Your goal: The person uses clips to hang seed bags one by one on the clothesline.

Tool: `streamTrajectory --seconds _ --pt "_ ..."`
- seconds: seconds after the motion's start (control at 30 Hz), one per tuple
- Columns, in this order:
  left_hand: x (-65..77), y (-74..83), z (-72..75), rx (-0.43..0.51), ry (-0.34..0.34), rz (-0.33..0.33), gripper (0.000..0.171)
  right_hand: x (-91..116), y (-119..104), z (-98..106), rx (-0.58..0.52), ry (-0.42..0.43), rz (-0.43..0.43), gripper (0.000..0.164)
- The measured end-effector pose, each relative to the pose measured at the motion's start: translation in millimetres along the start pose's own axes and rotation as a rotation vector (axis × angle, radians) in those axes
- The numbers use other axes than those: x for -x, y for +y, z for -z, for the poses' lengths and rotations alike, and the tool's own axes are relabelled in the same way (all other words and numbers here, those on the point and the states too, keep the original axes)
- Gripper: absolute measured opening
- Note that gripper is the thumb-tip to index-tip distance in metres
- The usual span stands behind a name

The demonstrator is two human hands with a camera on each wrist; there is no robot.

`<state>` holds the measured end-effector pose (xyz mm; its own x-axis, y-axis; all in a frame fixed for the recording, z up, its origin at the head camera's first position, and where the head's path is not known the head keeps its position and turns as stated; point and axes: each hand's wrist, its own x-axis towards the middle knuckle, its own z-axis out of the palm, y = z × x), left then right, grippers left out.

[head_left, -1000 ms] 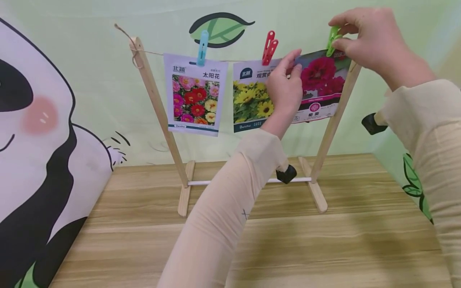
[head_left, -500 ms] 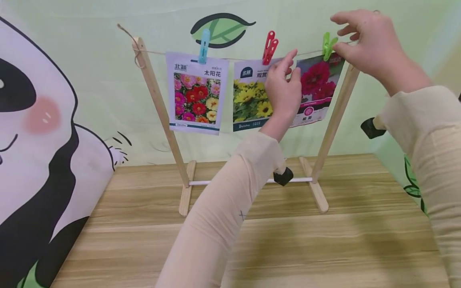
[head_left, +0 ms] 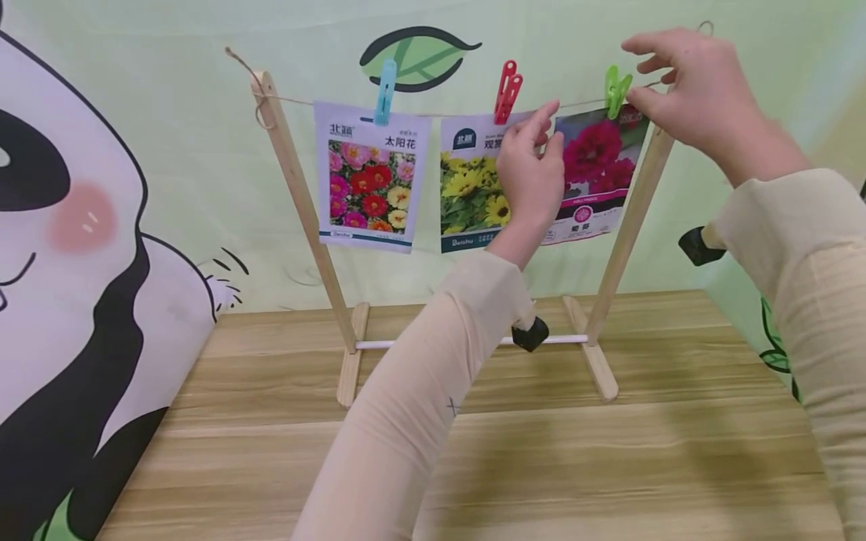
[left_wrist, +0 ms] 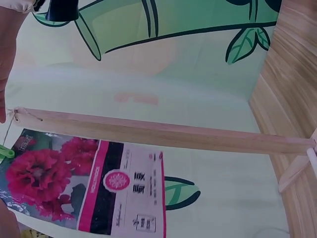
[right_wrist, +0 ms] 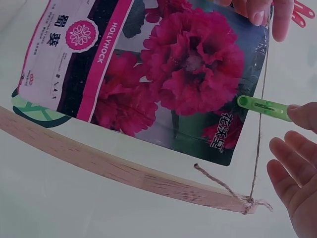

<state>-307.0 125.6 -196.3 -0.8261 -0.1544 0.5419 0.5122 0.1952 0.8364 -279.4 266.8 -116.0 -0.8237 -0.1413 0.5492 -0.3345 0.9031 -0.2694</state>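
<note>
A hollyhock seed packet [head_left: 598, 169] hangs from a thin string, held by a green clothespin [head_left: 616, 92] near its upper right. My right hand [head_left: 707, 94] is just right of that clothespin, fingers spread apart. In the right wrist view its thumb [right_wrist: 306, 117] lies at the tail of the clothespin, without pinching it. My left hand [head_left: 534, 169] is at the packet's upper left edge, fingers loosely extended, overlapping a yellow-flower packet [head_left: 470, 188] under a red clothespin [head_left: 506, 92]. Whether its fingertips touch the hollyhock packet is unclear.
Farther left, a blue clothespin [head_left: 385, 92] holds another flower packet [head_left: 370, 180]. The string [head_left: 294, 99] runs between two wooden posts [head_left: 298, 188] joined low by a white rod [head_left: 373, 345]. The stand rests on a wood-grain table [head_left: 582, 466] before a printed backdrop.
My right hand has let go of the green clothespin, its fingers spreading apart. Clothespin and hollyhock packet have settled slightly lower and to the left. The left hand has barely moved.
</note>
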Motion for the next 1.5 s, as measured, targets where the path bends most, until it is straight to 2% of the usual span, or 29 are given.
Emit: streamTrajectory --seconds 0.43,1.0,1.27,1.5 --pt "1.6 -2.1 0.6 -0.034 -0.001 -0.011 0.034 -1.8 -2.9 -2.5 0.007 -0.012 0.023 0.047" --pt "2.8 -4.1 2.2 -0.038 0.008 -0.03 0.034 -1.9 -1.8 -4.0 -0.014 -0.023 -0.001 0.048" --pt "5.1 -5.9 3.8 -0.045 0.015 -0.074 0.032 -0.5 -2.0 -3.1 -0.002 0.001 -0.018 0.048" --pt "6.5 -8.3 4.9 -0.061 0.021 -0.123 0.032 1.6 0.3 -1.1 0.001 0.059 -0.002 0.047"
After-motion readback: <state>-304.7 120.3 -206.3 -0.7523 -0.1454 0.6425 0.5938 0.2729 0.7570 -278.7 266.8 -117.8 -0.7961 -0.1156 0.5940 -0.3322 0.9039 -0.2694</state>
